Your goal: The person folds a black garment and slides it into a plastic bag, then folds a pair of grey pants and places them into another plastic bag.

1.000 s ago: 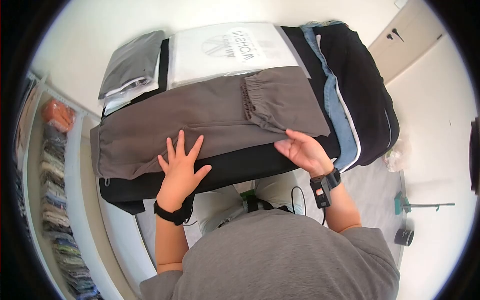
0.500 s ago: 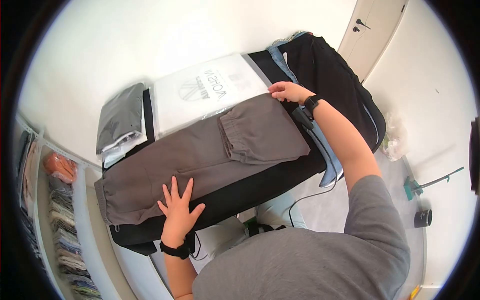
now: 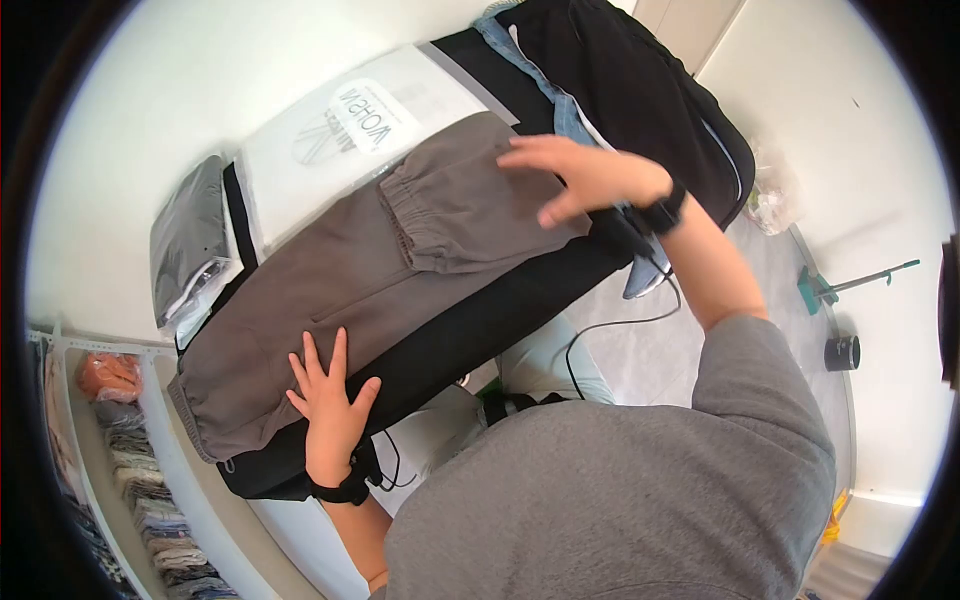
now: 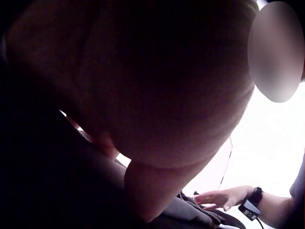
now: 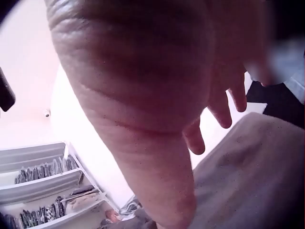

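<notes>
Grey-brown trousers point(image 3: 340, 270) lie folded lengthwise on a black-covered table point(image 3: 450, 345), with an elastic cuff point(image 3: 400, 215) turned back over the far right part. My left hand point(image 3: 332, 405) rests on their near edge at the lower left, fingers spread. Over the folded-back end, my right hand point(image 3: 590, 180) has its fingers extended and holds nothing. In the right wrist view the fingers of my right hand point(image 5: 143, 95) hang above the trousers point(image 5: 252, 167); whether they touch the cloth cannot be told.
Behind the trousers lies a white printed plastic bag point(image 3: 350, 120), with a grey packaged garment point(image 3: 190, 235) to its left. Black clothing point(image 3: 640, 90) and blue denim point(image 3: 570, 122) lie at the right. Shelves of folded clothes point(image 3: 150, 480) stand at the lower left. A cable hangs from my right wrist.
My right hand went from the near edge to the far corner of the trousers, then came back over the folded end with fingers spread. My left hand stays on the cloth as the head view shifts.
</notes>
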Motion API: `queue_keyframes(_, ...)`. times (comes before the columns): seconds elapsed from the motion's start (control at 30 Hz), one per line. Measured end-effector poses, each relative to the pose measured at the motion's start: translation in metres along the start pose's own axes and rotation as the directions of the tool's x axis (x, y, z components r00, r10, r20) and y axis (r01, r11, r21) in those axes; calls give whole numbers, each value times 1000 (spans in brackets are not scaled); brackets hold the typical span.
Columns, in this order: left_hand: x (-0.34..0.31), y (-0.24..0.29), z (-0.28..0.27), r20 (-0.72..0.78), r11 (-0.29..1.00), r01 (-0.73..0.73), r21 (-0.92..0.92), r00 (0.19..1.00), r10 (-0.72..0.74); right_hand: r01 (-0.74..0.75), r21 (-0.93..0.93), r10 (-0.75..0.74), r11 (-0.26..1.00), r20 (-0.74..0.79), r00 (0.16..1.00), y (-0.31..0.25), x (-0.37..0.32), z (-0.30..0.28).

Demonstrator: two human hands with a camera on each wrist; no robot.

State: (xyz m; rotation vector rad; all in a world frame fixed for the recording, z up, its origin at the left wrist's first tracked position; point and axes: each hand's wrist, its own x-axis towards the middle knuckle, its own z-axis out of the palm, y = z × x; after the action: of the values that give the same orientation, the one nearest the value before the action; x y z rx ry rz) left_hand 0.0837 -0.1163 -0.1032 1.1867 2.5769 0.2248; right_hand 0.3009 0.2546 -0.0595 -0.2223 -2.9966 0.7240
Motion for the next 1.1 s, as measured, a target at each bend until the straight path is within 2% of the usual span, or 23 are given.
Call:
queue_keyframes(0.03, 0, 1, 0, 11, 1000, -3, -2, 1000, 3, 13, -8, -13, 1000, 10, 1000, -9, -18, 10)
queue_keyframes(0.13, 1, -1, 1, 3, 1000, 1, 25, 1000, -1, -84, -22, 83, 996, -47, 995, -20, -47, 50)
queue_keyframes(0.2, 1, -1, 1, 2, 1000, -4, 24, 1000, 4, -120, -5, 110, 993, -351, 930, -10, -53, 76)
queue_keyframes(0.23, 1, -1, 1, -2, 1000, -3, 25, 1000, 3, -121, -5, 111, 993, -352, 929, -4, -53, 81)
queue_keyframes(0.3, 1, -2, 3, -12, 1000, -6, 23, 1000, 7, -166, 234, 265, 958, -501, 823, 5, -53, 86)
queue_keyframes(0.33, 0, -2, 3, -21, 1000, -10, 20, 1000, 10, -280, 258, 375, 925, -493, 785, -5, -51, 79)
queue_keyframes(0.37, 0, -2, 4, -23, 1000, -7, 22, 1000, 8, -277, 259, 373, 925, -493, 786, -6, -49, 81)
queue_keyframes(0.43, 0, -3, 4, -23, 1000, -6, 28, 1000, 7, -337, 232, 407, 912, -599, 689, -10, -43, 84)
queue_keyframes(0.47, 0, -2, 4, -27, 1000, -5, 28, 1000, 5, -334, 230, 404, 914, -601, 690, -16, -40, 84)
queue_keyframes(0.53, 0, 0, 3, -22, 1000, 1, 24, 1000, 0, -387, 34, 330, 921, -595, 733, -27, -37, 81)
queue_keyframes(0.73, 0, -2, 4, -29, 1000, -2, 17, 1000, 3, -316, -130, 211, 940, -508, 835, 1, -44, 85)
queue_keyframes(0.97, 0, -1, 4, -40, 1000, -7, 9, 999, 7, -318, 95, 322, 943, -499, 805, 3, -48, 92)
queue_keyframes(1.07, -1, -1, 4, -47, 1000, -5, -9, 999, 5, -309, 6, 279, 951, -450, 848, 6, -50, 83)
queue_keyframes(1.1, 0, -1, 3, -35, 1000, -2, -8, 999, 2, -305, 33, 299, 952, -323, 898, 10, -52, 75)
